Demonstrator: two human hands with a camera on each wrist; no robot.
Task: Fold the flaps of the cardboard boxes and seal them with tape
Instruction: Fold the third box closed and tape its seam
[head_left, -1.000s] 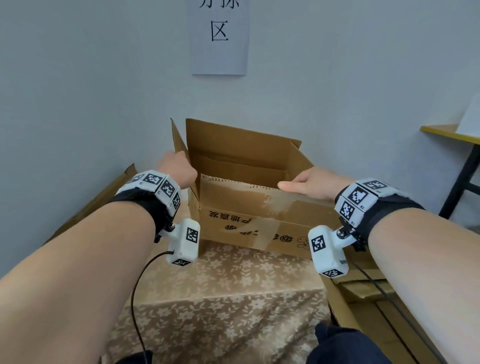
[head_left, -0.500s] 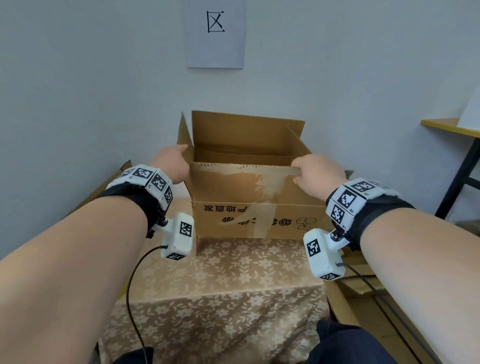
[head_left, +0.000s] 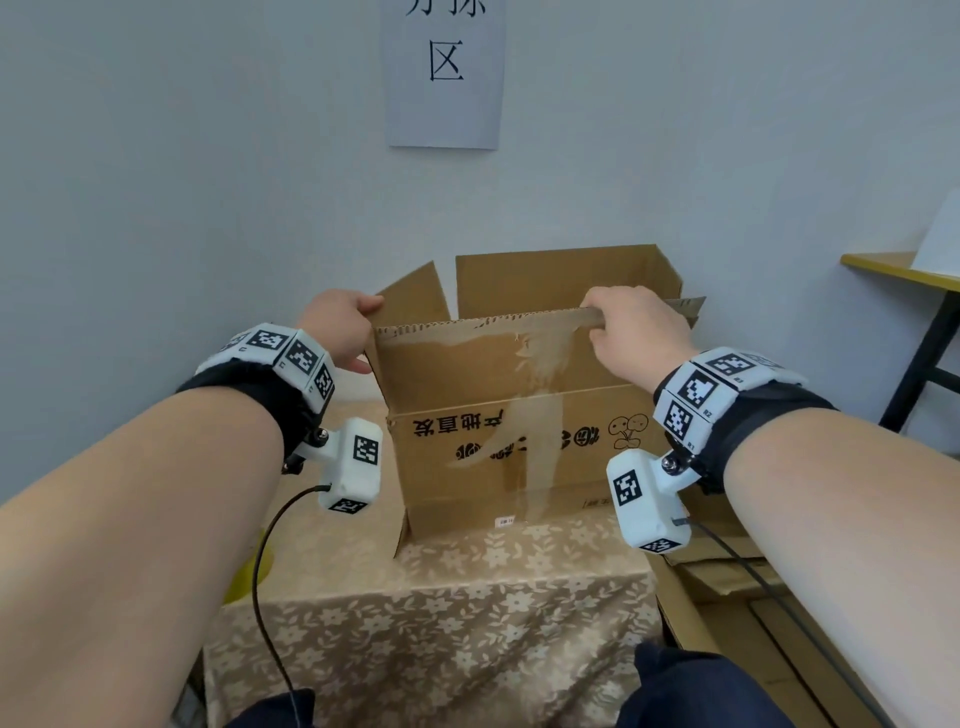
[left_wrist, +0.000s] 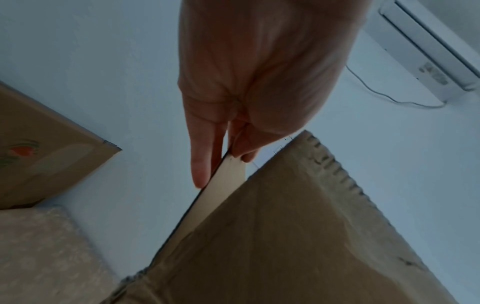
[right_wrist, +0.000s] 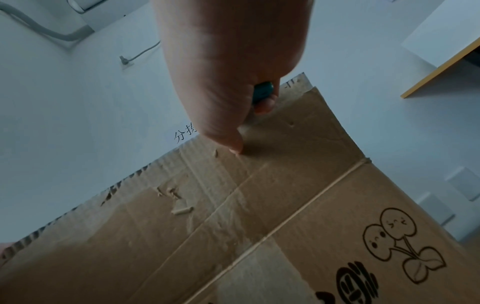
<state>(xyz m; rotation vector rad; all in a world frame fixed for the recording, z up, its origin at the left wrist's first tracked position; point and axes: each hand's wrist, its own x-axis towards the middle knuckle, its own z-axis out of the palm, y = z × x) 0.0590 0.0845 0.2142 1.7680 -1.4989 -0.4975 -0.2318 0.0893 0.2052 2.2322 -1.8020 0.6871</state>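
Observation:
An open cardboard box (head_left: 524, 457) with black print stands on the cloth-covered table (head_left: 441, 613). Its near flap (head_left: 483, 364) stands upright, showing torn patches of old tape. My right hand (head_left: 636, 330) grips that flap's top right corner, thumb pressed on the outside (right_wrist: 250, 127), fingers curled over the edge. A small teal thing (right_wrist: 262, 91) shows between those fingers; I cannot tell what it is. My left hand (head_left: 345, 332) pinches the near edge of the left side flap (head_left: 415, 291), (left_wrist: 227, 179) just beside the near flap's corner (left_wrist: 298, 205). The far flap (head_left: 566, 280) is upright.
Flattened cardboard (head_left: 727, 597) lies low on the right beside the table. Another box (left_wrist: 52, 154) sits to the left. A yellow-edged desk (head_left: 898, 267) stands at the far right. The wall with a paper sign (head_left: 447, 73) is close behind the box.
Both hands have risen with the box's top edges. The near flap now stands taller and more upright than before. My right hand has closed over its top corner.

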